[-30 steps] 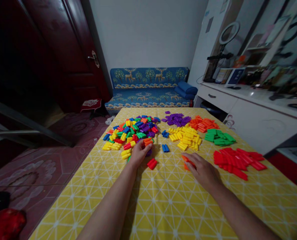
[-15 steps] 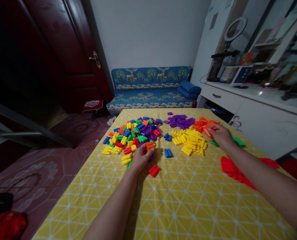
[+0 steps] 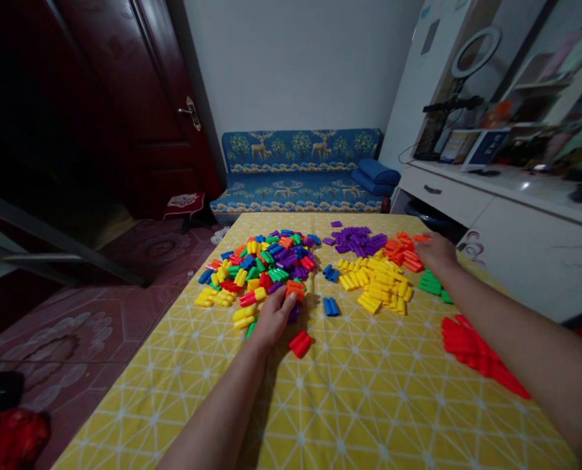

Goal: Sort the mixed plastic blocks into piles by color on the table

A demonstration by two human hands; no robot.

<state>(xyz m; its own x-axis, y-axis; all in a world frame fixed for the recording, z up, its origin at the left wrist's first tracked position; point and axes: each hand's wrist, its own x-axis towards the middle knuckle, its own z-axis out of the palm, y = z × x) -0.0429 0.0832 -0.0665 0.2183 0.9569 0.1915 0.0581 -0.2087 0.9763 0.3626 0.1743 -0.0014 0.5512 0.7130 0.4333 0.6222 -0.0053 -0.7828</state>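
My left hand [image 3: 272,318] is closed on an orange plastic block [image 3: 295,289], shaped like joined tubes, at the near edge of a mixed-colour heap of blocks [image 3: 258,266]. A red block [image 3: 300,343] lies just in front of that hand, and a blue block [image 3: 330,306] is to its right. At the far right of the table, my right hand [image 3: 439,254] has its fingertips closed on an orange block [image 3: 422,238], beside the orange pile [image 3: 402,251]. Its fingers are partly hidden. Green blocks [image 3: 432,284] lie below its wrist.
Yellow blocks [image 3: 379,282] and purple blocks [image 3: 356,240] form separate piles. Red blocks [image 3: 477,349] lie beside my right forearm. A yellow patterned cloth [image 3: 359,405] covers the table. Beyond stands a blue sofa [image 3: 291,189]; a white cabinet [image 3: 535,254] is on the right.
My right hand has shifted right, away from the middle of the orange pile, uncovering more orange and green blocks. My left hand keeps its orange block in nearly the same spot. The view has shifted slightly.
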